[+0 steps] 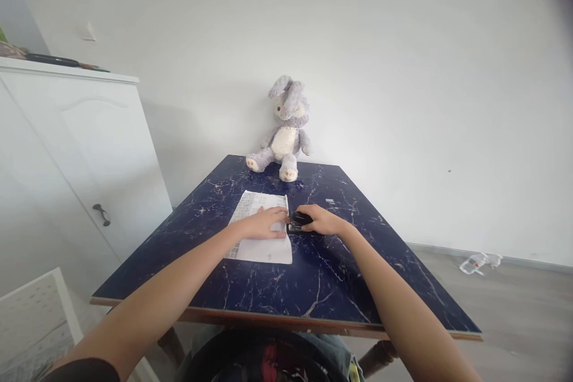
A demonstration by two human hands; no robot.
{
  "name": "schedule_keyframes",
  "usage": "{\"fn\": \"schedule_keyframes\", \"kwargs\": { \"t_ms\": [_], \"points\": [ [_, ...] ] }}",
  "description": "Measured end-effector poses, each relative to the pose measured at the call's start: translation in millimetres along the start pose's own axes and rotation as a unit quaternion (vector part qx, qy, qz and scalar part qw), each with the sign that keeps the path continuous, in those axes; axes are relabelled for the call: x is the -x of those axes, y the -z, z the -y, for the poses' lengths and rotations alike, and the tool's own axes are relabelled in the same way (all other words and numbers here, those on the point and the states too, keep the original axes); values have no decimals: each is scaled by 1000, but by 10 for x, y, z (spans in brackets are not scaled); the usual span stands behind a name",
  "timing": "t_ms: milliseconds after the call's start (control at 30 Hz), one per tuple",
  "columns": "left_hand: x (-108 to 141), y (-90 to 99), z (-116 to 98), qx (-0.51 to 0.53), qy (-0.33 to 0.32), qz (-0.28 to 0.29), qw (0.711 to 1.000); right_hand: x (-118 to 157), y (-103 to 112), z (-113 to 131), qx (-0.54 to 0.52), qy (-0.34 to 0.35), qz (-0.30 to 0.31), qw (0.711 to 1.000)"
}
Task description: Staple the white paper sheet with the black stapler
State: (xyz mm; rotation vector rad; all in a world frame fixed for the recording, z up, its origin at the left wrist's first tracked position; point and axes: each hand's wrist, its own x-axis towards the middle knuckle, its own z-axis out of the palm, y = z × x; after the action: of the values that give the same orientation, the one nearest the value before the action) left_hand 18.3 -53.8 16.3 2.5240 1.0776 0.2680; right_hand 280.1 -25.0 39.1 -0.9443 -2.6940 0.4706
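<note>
A stack of white paper sheets (264, 252) lies on the dark blue marbled table, with print showing along its left side. My left hand (264, 224) rests flat on the paper, its fingers stretched toward the right edge. At that same edge sits a black stapler (301, 218), its front end against the paper. My right hand (323, 219) grips the stapler from the right, thumb and fingers around it. Whether the stapler's jaws have paper between them is hard to make out.
A grey plush rabbit (286, 137) sits at the table's (313, 292) far edge against the wall. Left stands a white cabinet (107, 131) with a dark handle. A small pale scrap (330, 200) lies beyond my right hand. Clear plastic packaging (474, 262) is on the floor at right.
</note>
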Motion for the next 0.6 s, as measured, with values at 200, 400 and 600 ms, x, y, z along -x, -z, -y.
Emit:
{"fn": "schedule_keyframes", "kwargs": {
  "t_ms": [200,400,600],
  "points": [
    [21,49,-14,3,-2,-1,1000,12,6,-3,0,9,0,1000],
    [24,34,-63,22,5,-8,1000,-35,-32,47,-17,23,-5,1000],
    [-30,-49,-131,23,31,-38,999,-99,-107,111,-12,12,-31,999]
  ]
}}
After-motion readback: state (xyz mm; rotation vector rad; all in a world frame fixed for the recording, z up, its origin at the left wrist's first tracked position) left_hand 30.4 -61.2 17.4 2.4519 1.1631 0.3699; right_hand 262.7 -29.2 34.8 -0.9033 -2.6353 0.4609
